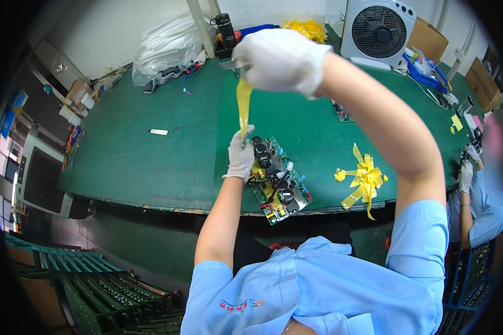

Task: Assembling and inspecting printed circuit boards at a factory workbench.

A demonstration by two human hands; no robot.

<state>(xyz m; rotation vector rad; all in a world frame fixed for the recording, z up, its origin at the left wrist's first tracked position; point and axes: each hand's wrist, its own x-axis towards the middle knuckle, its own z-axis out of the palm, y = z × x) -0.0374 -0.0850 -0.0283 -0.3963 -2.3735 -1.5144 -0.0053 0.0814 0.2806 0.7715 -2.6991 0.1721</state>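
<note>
A strip of yellow tape (pixel 243 103) hangs stretched between my two gloved hands. My right hand (pixel 285 61), raised over the far part of the bench, is closed round its upper end. A small grey metal piece (pixel 227 65) sticks out beside those fingers; its kind is unclear. Lower down, my left hand (pixel 241 158) pinches the tape's bottom end, right at the upper left side of a green circuit board (pixel 288 192). That board carries black cylindrical parts, cables and yellow pieces, and lies at the bench's near edge. A crumpled heap of yellow tape (pixel 368 177) sits to its right.
Part of another circuit board (pixel 341 111) shows behind my right forearm. A white-and-black object (pixel 158 132) lies left on the green bench (pixel 134 162). A box fan (pixel 379 30), plastic bags (pixel 167 47) and a blue tray (pixel 427 72) stand behind. A co-worker's gloved hands (pixel 467 173) are far right.
</note>
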